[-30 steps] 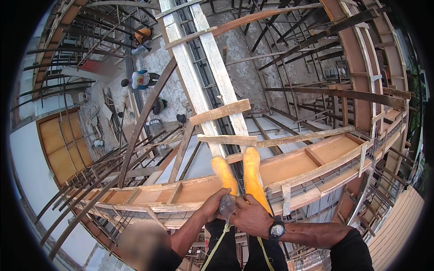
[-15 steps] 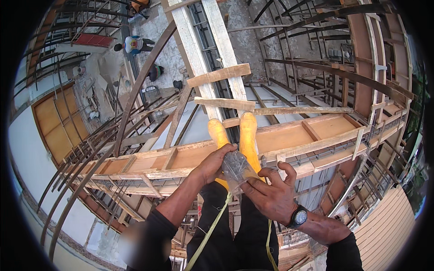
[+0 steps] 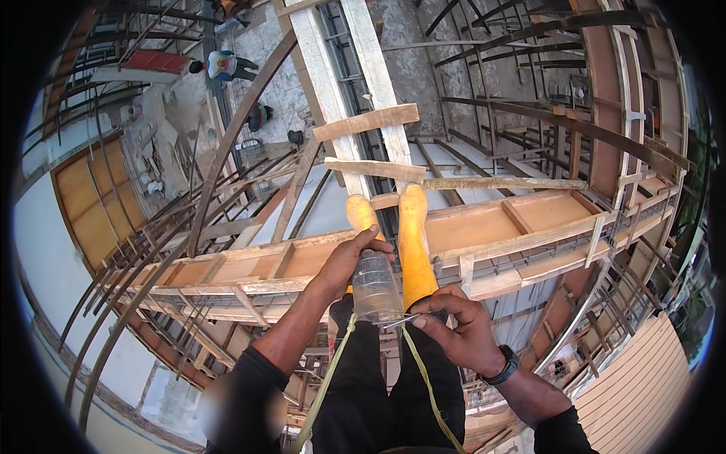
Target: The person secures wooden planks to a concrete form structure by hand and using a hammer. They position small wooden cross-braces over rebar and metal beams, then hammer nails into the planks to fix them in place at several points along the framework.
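My left hand [image 3: 349,259] is closed round a clear plastic bottle [image 3: 376,284], with its cut-open end toward me. A yellow-green strap [image 3: 329,382] runs down from both sides of that end over my dark trousers. My right hand [image 3: 463,331], with a dark watch on the wrist, pinches thin silvery nails [image 3: 401,321] between thumb and forefinger at the bottle's opening. Their exact number is hard to make out. Beyond the bottle are my yellow boots [image 3: 414,246], on the timber formwork.
Two pale beams with steel bars between them run ahead, crossed by short wooden planks [image 3: 367,123]. A wooden formwork channel [image 3: 484,227] crosses below my boots. Dark poles [image 3: 242,129] rise at the left. Far below, a person [image 3: 223,66] stands on the floor.
My left hand has tipped the bottle more upright. My right hand has drawn back from the bottle to the right, and nails now show between its fingers.
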Available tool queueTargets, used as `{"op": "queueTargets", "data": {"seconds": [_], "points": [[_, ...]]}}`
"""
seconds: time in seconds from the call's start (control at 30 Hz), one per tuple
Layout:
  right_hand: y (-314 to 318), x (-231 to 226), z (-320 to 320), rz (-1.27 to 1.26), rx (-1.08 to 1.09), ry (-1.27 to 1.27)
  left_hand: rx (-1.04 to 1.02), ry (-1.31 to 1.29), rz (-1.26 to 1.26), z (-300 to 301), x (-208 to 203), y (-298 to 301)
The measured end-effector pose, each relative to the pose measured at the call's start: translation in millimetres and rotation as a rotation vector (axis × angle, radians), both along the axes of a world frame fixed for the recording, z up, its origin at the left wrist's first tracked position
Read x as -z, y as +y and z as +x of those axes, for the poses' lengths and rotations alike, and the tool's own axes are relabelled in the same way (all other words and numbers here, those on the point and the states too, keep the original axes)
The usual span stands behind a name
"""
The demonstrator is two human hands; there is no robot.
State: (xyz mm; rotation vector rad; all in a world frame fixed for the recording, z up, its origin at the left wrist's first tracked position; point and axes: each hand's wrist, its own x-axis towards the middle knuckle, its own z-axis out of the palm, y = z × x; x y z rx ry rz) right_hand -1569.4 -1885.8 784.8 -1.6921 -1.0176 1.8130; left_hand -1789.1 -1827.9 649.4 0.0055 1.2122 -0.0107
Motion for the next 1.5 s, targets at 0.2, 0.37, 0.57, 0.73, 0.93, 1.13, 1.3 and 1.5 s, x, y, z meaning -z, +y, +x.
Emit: {"op": "queueTargets", "data": {"seconds": [0.2, 0.37, 0.57, 0.73, 0.93, 1.13, 1.3, 1.5], "points": [[-9, 9, -2, -0.387, 0.525, 0.410, 0.206, 0.062, 0.177, -4, -5, 0], [0, 12, -4, -0.568, 0.817, 0.481, 0.349, 0.044, 0.542, 2, -17, -4], [12, 10, -10, -0.514, 0.886, 0.503, 0.023, -0.337, 0.669, 49, -87, 8], [10, 9, -8, -0.504, 0.856, 0.482, -0.056, -0.292, 0.557, 64, -87, 7], [23, 2, 5, -0.451, 0.824, 0.551, -0.257, -0.296, 0.415, 73, -97, 11], [19, 2, 5, -0.236, 0.729, 0.549, -0.294, -0.238, 0.437, 79, -102, 16], [-12, 10, 7, -0.107, 0.745, 0.457, -0.261, -0.172, 0.413, 94, -104, 15], [-218, 38, 19, -0.514, 0.828, -0.040, -0.230, -0.105, 0.401, 75, -76, -1]]}}
